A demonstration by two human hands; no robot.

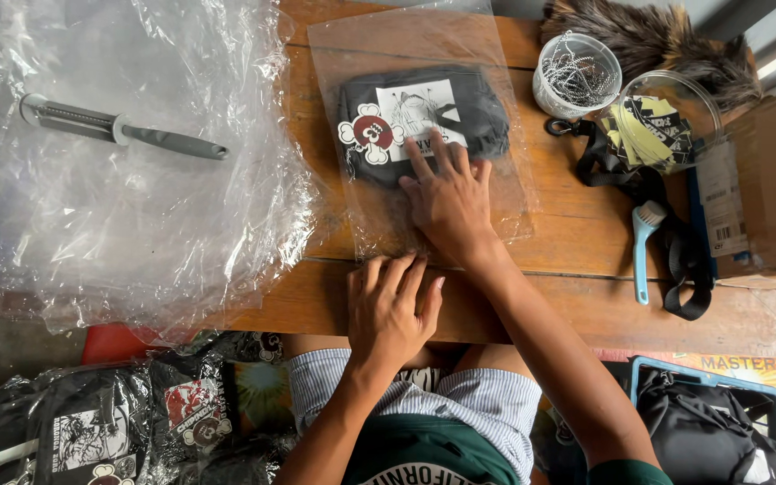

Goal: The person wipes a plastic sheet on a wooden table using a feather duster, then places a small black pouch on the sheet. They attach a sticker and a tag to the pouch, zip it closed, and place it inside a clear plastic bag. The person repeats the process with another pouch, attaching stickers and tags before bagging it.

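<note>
Clear bag with black pouch is pressed flat by right hand, fingers spread. Left hand, fingers together, creases the bag's open end at the tabletop near edge; air is best smoothed out first.

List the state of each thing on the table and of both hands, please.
clear bag: flat, dark item inside
dark item: folded, enclosed
right hand: open, pressing on clear bag
left hand: open, at bag's near edge
plastic cup: upright, holds chains
blue brush: lying flat
grey tool: lying on plastic sheets
cardboard box: on its side
</note>
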